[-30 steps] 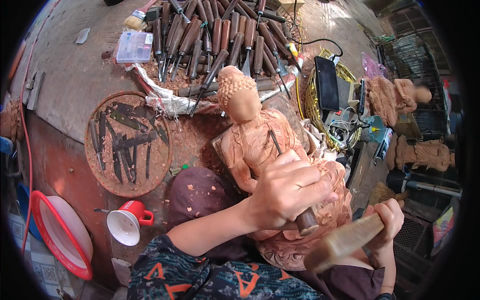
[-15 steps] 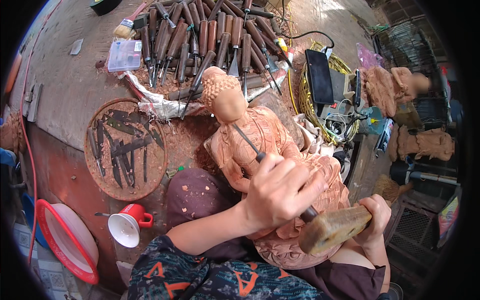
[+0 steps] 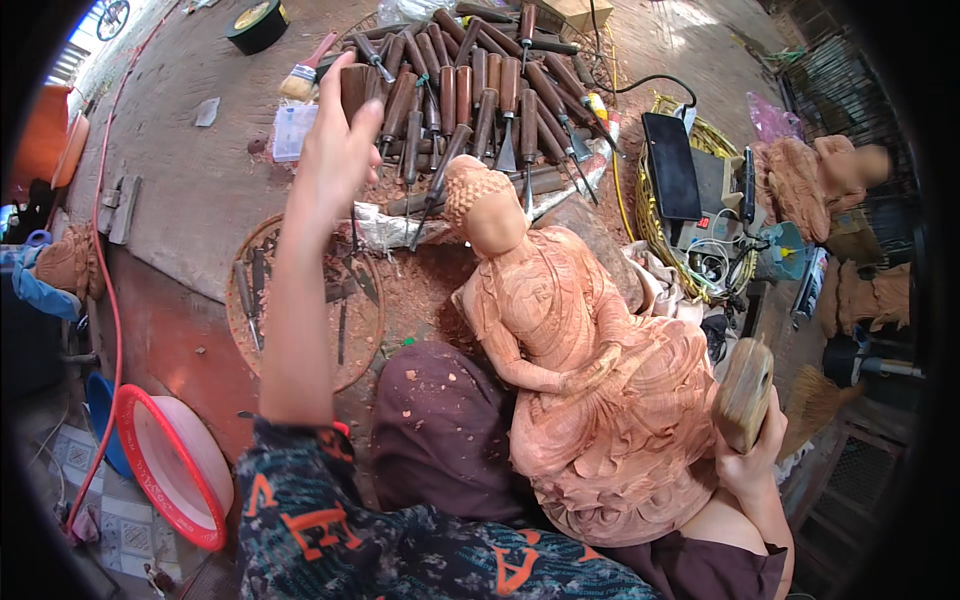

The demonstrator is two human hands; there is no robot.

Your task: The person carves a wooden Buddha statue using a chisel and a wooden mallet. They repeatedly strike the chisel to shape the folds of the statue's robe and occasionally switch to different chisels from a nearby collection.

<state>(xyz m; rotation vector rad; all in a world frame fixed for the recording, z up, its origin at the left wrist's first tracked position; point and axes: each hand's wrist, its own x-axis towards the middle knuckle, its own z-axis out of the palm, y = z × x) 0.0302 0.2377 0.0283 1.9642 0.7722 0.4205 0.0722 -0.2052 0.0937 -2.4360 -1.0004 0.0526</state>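
A carved wooden seated figure (image 3: 560,300) with a knobbed head rests in my lap, tilted back. My left hand (image 3: 335,150) is over the near left side of a heap of wood-handled carving chisels (image 3: 465,95). Between its thumb and forefinger stands the wooden handle of a chisel (image 3: 353,88); a thin dark blade shows below the hand, the rest hidden by the palm. My right hand (image 3: 757,452) grips a worn wooden mallet (image 3: 744,396) upright, beside the figure's lower right side.
A round tray (image 3: 372,350) of blades and wood chips lies under my left forearm. Nearby are a clear plastic box (image 3: 292,132), a brush (image 3: 305,70) and a red-rimmed basin (image 3: 170,465). A yellow basket (image 3: 645,235) holds a phone (image 3: 670,165) and cables. More carvings lie at right.
My left hand has carried the chisel from the figure's chest up and left to the tool heap. The mallet has come off the figure's lap and turned upright. The view has shifted slightly.
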